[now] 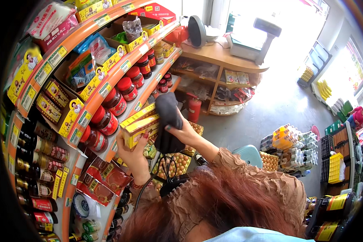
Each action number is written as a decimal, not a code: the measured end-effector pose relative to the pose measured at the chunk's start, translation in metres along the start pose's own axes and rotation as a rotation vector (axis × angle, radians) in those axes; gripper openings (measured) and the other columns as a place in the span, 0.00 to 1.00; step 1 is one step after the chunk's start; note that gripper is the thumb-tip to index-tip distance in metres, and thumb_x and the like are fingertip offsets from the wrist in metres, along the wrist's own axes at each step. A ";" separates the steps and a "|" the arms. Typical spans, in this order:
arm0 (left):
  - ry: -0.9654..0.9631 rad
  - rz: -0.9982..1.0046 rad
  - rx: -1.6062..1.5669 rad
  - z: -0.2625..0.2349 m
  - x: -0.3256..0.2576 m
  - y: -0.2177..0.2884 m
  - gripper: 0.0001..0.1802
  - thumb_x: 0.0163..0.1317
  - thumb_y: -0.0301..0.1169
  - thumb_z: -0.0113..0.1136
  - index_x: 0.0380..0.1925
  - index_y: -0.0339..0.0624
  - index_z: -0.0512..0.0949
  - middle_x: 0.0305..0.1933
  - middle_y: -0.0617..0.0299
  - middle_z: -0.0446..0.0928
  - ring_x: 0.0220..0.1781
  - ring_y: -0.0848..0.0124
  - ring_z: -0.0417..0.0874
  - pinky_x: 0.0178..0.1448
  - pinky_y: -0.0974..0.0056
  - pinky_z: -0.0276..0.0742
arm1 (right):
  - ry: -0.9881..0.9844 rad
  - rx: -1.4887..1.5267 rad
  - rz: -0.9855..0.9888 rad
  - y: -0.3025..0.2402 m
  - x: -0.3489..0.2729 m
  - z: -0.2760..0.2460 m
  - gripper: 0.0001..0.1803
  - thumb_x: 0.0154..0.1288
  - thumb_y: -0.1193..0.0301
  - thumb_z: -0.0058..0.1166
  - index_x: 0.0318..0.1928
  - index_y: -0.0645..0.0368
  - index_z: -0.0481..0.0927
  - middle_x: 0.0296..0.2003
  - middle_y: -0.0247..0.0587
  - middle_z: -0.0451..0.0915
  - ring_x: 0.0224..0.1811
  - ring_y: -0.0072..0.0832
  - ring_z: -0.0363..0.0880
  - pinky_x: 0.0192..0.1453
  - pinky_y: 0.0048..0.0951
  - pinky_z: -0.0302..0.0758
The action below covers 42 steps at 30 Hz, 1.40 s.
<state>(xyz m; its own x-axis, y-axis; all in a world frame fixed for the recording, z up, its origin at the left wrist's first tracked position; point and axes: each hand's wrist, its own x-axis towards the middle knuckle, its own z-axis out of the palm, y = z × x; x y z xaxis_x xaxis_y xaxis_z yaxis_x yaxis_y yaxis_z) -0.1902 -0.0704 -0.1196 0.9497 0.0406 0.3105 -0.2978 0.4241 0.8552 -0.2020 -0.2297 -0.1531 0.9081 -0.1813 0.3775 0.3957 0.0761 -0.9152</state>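
Note:
My left hand is closed around small yellow cartons, held upright in front of the shelf. There seem to be two of them, side by side. My right hand grips a dark, soft-looking thing with a rounded top; its kind I cannot make out. This dark thing touches or overlaps the right end of the cartons, and black cables hang below it. Closest to the cartons stand red-lidded jars on the orange-edged shelf.
Egg trays sit low beneath my hands, by a teal stool. A red fire extinguisher stands beside a wooden counter bearing a scale. Wrapped bottles stand to the right. Another person is at the far right.

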 end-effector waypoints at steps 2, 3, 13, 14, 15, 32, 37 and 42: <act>0.014 -0.033 -0.082 0.009 -0.003 -0.010 0.22 0.48 0.18 0.66 0.43 0.34 0.68 0.44 0.57 0.74 0.44 0.73 0.77 0.49 0.69 0.73 | 0.101 0.162 0.106 0.014 -0.005 -0.006 0.26 0.61 0.72 0.54 0.59 0.64 0.64 0.52 0.36 0.69 0.55 0.22 0.64 0.60 0.28 0.62; 0.001 -0.049 -0.049 0.007 -0.003 -0.019 0.23 0.49 0.19 0.66 0.45 0.35 0.68 0.44 0.58 0.75 0.44 0.73 0.78 0.48 0.69 0.73 | 0.134 0.253 0.167 0.018 -0.007 -0.005 0.25 0.62 0.71 0.54 0.57 0.64 0.66 0.49 0.35 0.71 0.52 0.21 0.66 0.59 0.28 0.64; -0.123 0.068 0.421 -0.051 -0.023 0.002 0.38 0.50 0.29 0.68 0.61 0.41 0.60 0.52 0.58 0.72 0.53 0.74 0.72 0.57 0.67 0.68 | 0.094 -0.096 0.069 0.051 -0.011 0.004 0.20 0.53 0.77 0.55 0.49 0.66 0.74 0.40 0.36 0.77 0.42 0.24 0.72 0.50 0.26 0.69; -0.096 0.059 0.359 -0.055 -0.026 0.003 0.39 0.50 0.27 0.68 0.61 0.39 0.59 0.54 0.57 0.71 0.54 0.74 0.72 0.58 0.67 0.68 | 0.061 -0.123 0.022 0.048 -0.010 0.013 0.19 0.53 0.78 0.55 0.48 0.66 0.74 0.40 0.36 0.77 0.42 0.24 0.73 0.51 0.26 0.68; -0.064 0.056 0.296 -0.060 -0.031 0.007 0.39 0.49 0.26 0.68 0.61 0.38 0.59 0.55 0.57 0.70 0.55 0.74 0.71 0.58 0.66 0.68 | 0.024 -0.146 -0.027 0.038 -0.009 0.024 0.19 0.52 0.80 0.55 0.48 0.66 0.74 0.40 0.36 0.78 0.42 0.25 0.73 0.51 0.26 0.68; 1.137 0.486 0.060 -0.320 -0.113 0.187 0.21 0.55 0.41 0.63 0.42 0.39 0.73 0.34 0.58 0.78 0.24 0.72 0.77 0.27 0.70 0.75 | 0.277 -0.350 -0.002 0.050 -0.004 -0.023 0.22 0.61 0.70 0.57 0.54 0.69 0.72 0.48 0.42 0.76 0.46 0.26 0.74 0.53 0.28 0.70; 1.046 0.106 0.218 -0.383 -0.076 0.226 0.23 0.50 0.42 0.68 0.41 0.43 0.73 0.28 0.63 0.76 0.21 0.75 0.74 0.25 0.73 0.72 | 0.267 -0.366 0.082 0.046 -0.013 -0.025 0.23 0.61 0.69 0.57 0.54 0.69 0.72 0.48 0.41 0.76 0.46 0.26 0.74 0.53 0.28 0.70; 1.126 -0.063 0.614 -0.408 -0.046 0.238 0.24 0.49 0.45 0.68 0.35 0.37 0.74 0.24 0.62 0.75 0.18 0.75 0.73 0.20 0.73 0.71 | 0.251 -0.282 0.116 0.049 -0.019 -0.023 0.23 0.60 0.69 0.59 0.53 0.70 0.72 0.48 0.43 0.76 0.48 0.27 0.73 0.56 0.28 0.67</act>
<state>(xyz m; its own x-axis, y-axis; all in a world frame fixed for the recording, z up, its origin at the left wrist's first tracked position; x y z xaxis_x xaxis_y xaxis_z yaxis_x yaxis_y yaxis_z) -0.2653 0.3982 -0.1000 0.4323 0.9017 0.0000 0.0405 -0.0194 0.9990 -0.2025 -0.2454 -0.2086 0.8691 -0.4239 0.2548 0.2074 -0.1553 -0.9659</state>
